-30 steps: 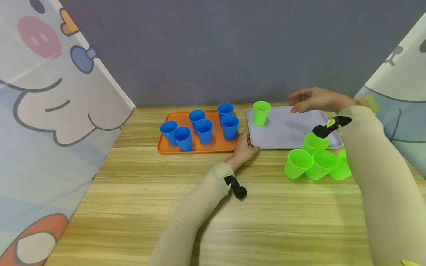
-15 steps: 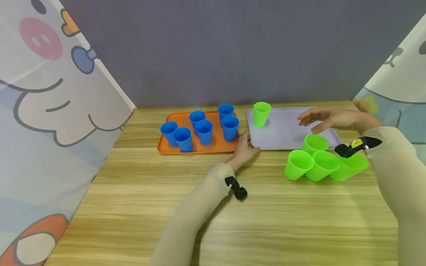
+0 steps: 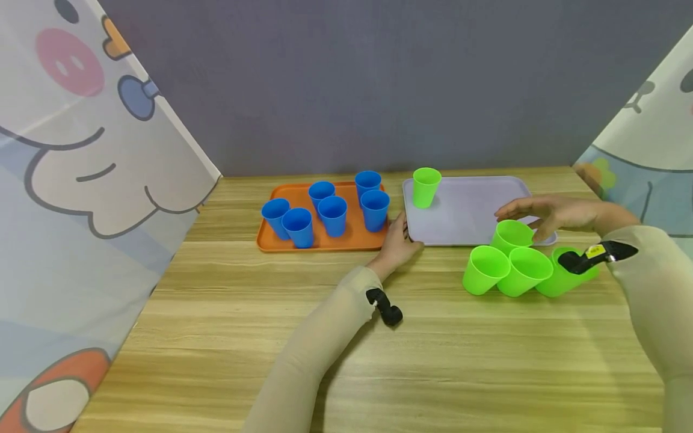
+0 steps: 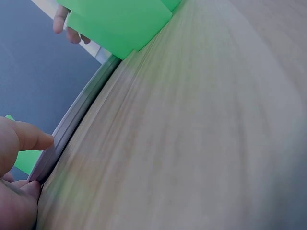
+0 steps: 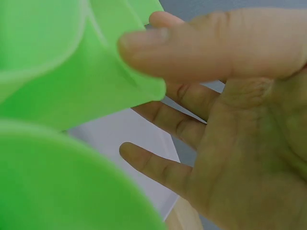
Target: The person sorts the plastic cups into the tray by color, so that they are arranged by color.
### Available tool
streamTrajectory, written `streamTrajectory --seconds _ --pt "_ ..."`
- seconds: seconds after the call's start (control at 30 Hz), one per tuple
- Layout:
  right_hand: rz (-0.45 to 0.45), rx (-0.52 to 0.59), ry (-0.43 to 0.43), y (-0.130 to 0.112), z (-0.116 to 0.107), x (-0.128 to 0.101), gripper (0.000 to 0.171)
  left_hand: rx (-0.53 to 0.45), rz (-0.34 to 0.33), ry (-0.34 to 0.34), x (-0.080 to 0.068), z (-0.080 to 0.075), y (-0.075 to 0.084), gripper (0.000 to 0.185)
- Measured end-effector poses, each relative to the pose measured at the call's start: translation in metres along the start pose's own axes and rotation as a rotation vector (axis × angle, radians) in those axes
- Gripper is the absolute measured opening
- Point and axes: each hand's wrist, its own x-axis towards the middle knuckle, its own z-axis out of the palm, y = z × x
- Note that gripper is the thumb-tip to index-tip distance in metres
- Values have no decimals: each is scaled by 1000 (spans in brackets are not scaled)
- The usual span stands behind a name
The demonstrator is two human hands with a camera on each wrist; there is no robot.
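In the head view my left hand (image 3: 397, 245) holds the near left corner of a lavender tray (image 3: 460, 225), thumb along its front edge and fingers at its left side. The left wrist view shows fingertips (image 4: 45, 141) against the tray's rim. One green cup (image 3: 426, 189) stands upright on that tray. My right hand (image 3: 563, 213) is at the rear cup (image 3: 511, 236) of a cluster of green cups (image 3: 524, 273). In the right wrist view its thumb (image 5: 158, 50) lies in front of a cup's rim, with the other fingers spread behind, not closed round it.
An orange tray (image 3: 346, 242) with several blue cups (image 3: 332, 216) stands left of the lavender tray. A grey panel (image 3: 379, 84) rises behind the wooden table (image 3: 433, 355). Printed cartoon sheets (image 3: 97, 180) border both sides.
My right hand has come from above the lavender tray rightward and down to the rear green cup, uncovering more of the rightmost cup. The left hand has stayed at the tray corner.
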Motion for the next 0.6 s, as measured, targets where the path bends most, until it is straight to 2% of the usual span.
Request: streamTrajectory --seconds 0.27,0.43,0.6 --pt "64 -10 -42 4 2 0 85 14 -2 -6 -1 1 1 86" --pt "60 -5 -47 7 1 -1 79 15 11 -2 0 0 1 85" --pt "42 57 -60 9 2 -2 73 13 22 -4 1 0 0 84"
